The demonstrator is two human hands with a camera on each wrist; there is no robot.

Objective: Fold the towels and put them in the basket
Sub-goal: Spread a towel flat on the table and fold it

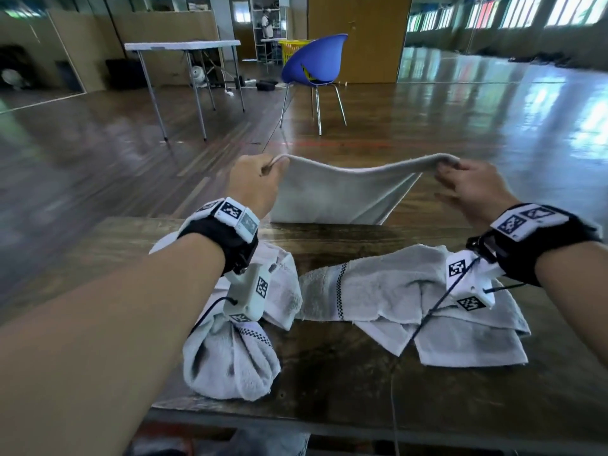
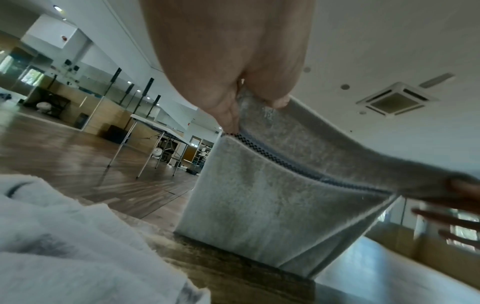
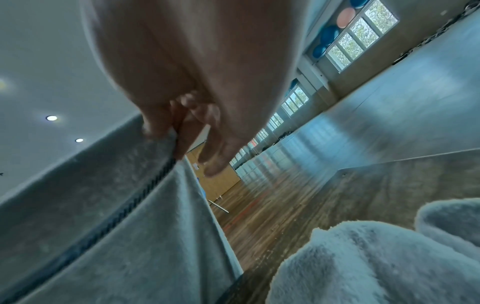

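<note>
I hold a white towel [image 1: 332,195] stretched in the air past the far edge of the wooden table [image 1: 329,383]. My left hand [image 1: 260,179] grips its left top corner, and my right hand [image 1: 460,179] pinches the right top corner with the other fingers spread. The towel [image 2: 262,205] hangs doubled, a dark checked band running along its fold; its lower edge drops behind the table's far edge. The right wrist view shows the same towel [image 3: 124,236] under my thumb and finger. No basket near me is visible.
Crumpled white towels lie on the table: one [image 1: 230,360] under my left wrist, another [image 1: 411,307] under my right wrist. A blue chair [image 1: 312,64], a yellow basket [image 1: 291,49] behind it and a white folding table [image 1: 184,46] stand on the wooden floor beyond.
</note>
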